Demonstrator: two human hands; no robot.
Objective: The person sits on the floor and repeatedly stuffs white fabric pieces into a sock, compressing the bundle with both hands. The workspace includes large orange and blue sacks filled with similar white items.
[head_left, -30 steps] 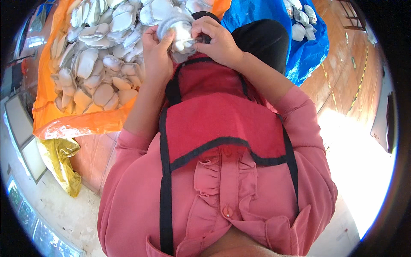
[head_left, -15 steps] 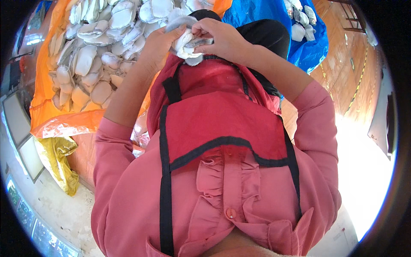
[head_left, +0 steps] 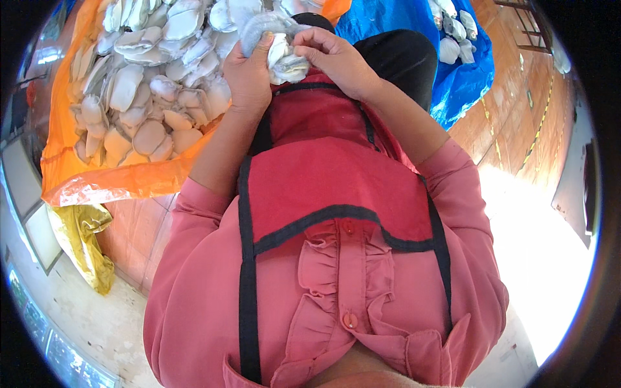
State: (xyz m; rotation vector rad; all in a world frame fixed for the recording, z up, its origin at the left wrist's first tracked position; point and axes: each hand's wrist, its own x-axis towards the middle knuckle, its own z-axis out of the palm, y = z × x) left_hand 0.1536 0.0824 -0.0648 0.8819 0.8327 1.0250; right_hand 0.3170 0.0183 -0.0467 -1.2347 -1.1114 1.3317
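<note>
Over your apron, your left hand grips, your right hand pinches one unfinished-looking bundle; many pale pads seem left, a few white lumps perhaps done.

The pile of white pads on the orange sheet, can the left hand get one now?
Probably yes: the pile lies beside the left hand with nothing seen between them, but that hand is busy holding the grey-and-white bundle.

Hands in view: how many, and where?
2: the left hand, holding the grey-and-white bundle from its left, and the right hand, fingertips at its right side. Some fingers are partly hidden; no other hands show.
</note>
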